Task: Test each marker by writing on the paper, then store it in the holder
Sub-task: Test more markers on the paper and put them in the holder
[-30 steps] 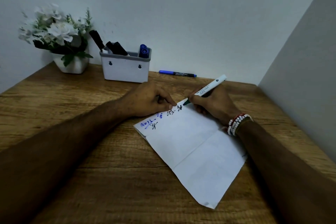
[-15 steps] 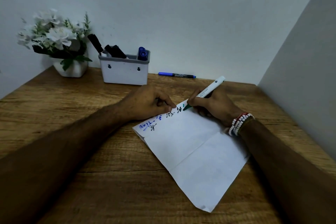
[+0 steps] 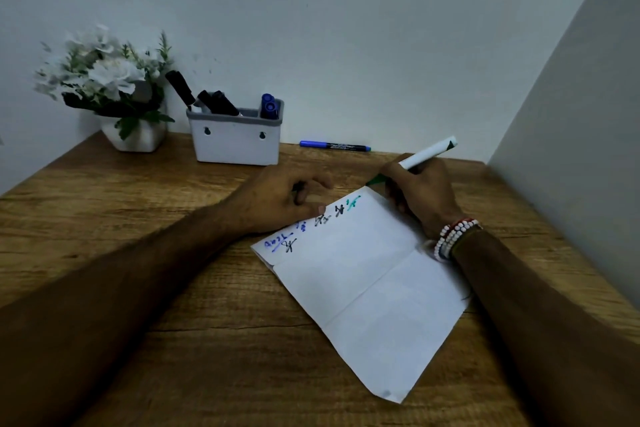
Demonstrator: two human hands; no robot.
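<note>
- Where the head view looks down on the wooden desk (image 3: 145, 288), folded white paper (image 3: 367, 288) lying flat, turned at an angle, creased across its middle.
- Along the paper's far edge: a row of scribbles, blue at the left, black in the middle, fresh green (image 3: 354, 202) at the right end.
- Right hand (image 3: 420, 192) at the paper's far right corner, fingers wrapped tight round a white-barrelled green marker (image 3: 427, 153); green tip (image 3: 375, 179) just off the paper's corner, above the desk, whether lifted or touching cannot be told.
- Bead bracelets (image 3: 452, 239) on the right wrist, over the paper's right edge.
- Left hand (image 3: 280, 199) resting at the paper's far edge, left of the green mark, fingers curled loosely inward, fingertips (image 3: 320, 209) pressing on the sheet; nothing seen held.
- Beyond the paper, against the wall: white holder (image 3: 237, 142) with a grey rim, black-capped markers (image 3: 214, 102) leaning in its left part, blue-capped ones (image 3: 268, 107) in its right.
- Right of the holder, beyond the paper: blue marker (image 3: 334, 146) lying flat on the desk.
- Left of the holder: white pot of pale flowers (image 3: 104, 80).
</note>
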